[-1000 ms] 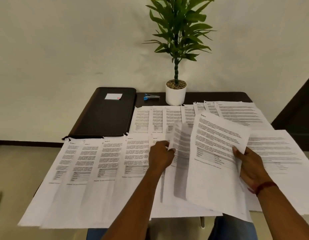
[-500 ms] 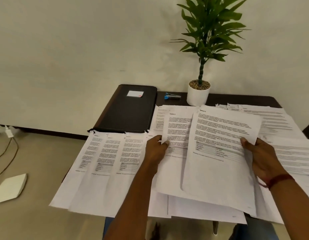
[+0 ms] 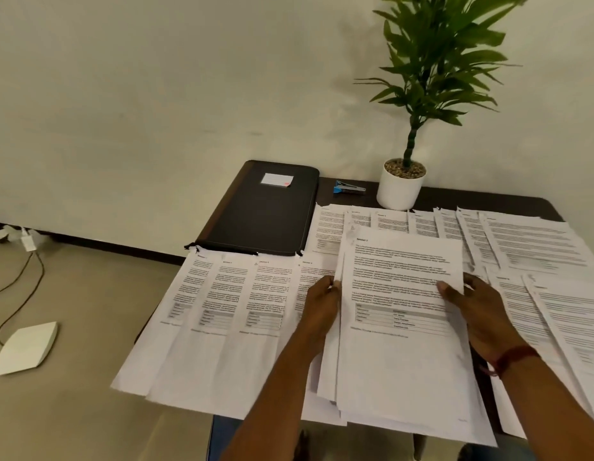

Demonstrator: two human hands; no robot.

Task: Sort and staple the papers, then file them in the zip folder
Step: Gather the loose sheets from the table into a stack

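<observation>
Both side edges of the paper stack (image 3: 402,361) are pinched by curled fingers of left hand (image 3: 322,304) and right hand (image 3: 482,314), spread sheets (image 3: 222,327) overhanging the worktop (image 3: 488,199).

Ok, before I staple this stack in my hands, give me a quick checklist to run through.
1. Grip on the stack: the left hand and right hand hold its side edges. Ok.
2. Edges squared: lower pages stick out at the left and bottom. Not ok.
3. Stapler free: it lies at the far edge of the table, between the folder and the plant pot, with nothing on it. Ok.
4. Pages belong together: only the top page shows. Cannot tell.
5. Folder ready: it lies flat at the far left, but its zip is not visible. Cannot tell.
</observation>
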